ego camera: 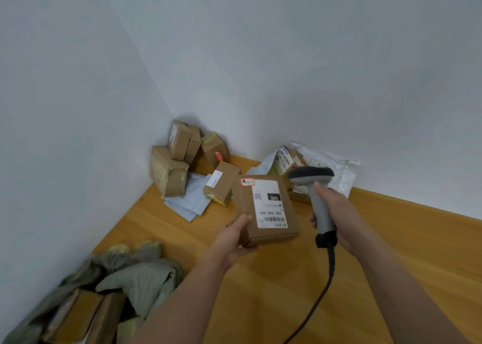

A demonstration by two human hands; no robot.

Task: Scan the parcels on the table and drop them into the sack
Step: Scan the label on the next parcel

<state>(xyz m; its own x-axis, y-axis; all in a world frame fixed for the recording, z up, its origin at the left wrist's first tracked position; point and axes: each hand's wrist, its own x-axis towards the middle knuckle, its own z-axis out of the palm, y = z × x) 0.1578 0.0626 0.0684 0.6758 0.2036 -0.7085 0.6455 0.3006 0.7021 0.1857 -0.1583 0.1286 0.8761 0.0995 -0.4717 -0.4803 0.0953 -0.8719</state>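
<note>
Glare or tilt could spoil our read, since our left hand (236, 235) merely pinches the box (266, 209) edge while our right hand (336, 210) grips the scanner (317, 195) beside it.

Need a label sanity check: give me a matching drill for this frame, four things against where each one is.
Things:
1. labelled box
2. scanner
3. sack
4. pile of boxes

Places:
A. in the corner of the table, against the walls
B. held in the right hand
C. lower left, open, boxes inside
D. held in the left hand

Pairs: 1-D, 2-B, 3-C, 4-A
</note>
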